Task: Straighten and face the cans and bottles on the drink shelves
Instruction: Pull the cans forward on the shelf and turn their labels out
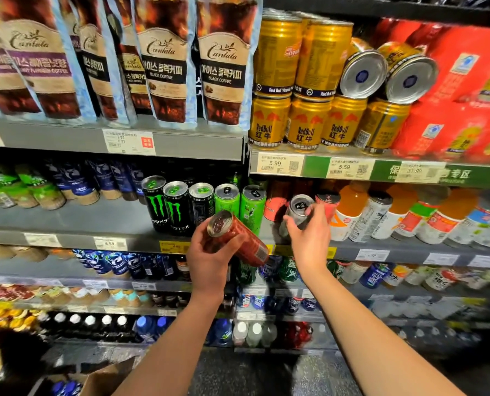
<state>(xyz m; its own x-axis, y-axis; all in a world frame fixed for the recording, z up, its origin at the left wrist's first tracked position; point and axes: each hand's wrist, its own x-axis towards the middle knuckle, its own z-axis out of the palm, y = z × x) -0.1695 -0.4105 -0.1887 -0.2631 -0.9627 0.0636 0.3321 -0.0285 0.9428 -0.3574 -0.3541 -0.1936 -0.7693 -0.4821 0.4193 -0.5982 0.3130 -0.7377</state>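
Red can [238,241] tilted in left hand [206,258]; right hand [309,238] grasps silver can [296,214].

left hand [209,252], right hand [309,238], bare forearms, no sleeves, no jewellery

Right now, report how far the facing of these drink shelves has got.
Done: the black and green Monster cans stand upright in a row at the shelf front. In hand: the left hand holds a red can tilted off the shelf; the right hand grips a silver can. Left: two gold cans lie on their sides on the shelf above.
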